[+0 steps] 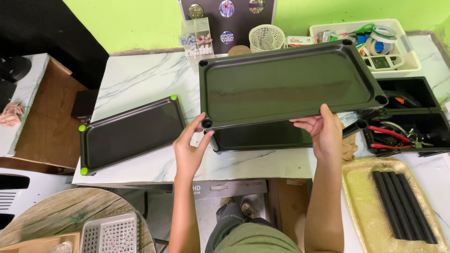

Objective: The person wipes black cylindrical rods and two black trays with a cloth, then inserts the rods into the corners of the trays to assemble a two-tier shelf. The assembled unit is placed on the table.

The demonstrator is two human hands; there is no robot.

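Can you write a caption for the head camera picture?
Left hand and right hand hold a dark tray above a marble table.

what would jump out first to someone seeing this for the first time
The big dark tray lifted at the centre, gripped along its near edge by the left hand and right hand, with another dark tray beneath it on the marble table. To the left lies a third tray with green corner caps; at lower right, black tubes rest on a gold tray.
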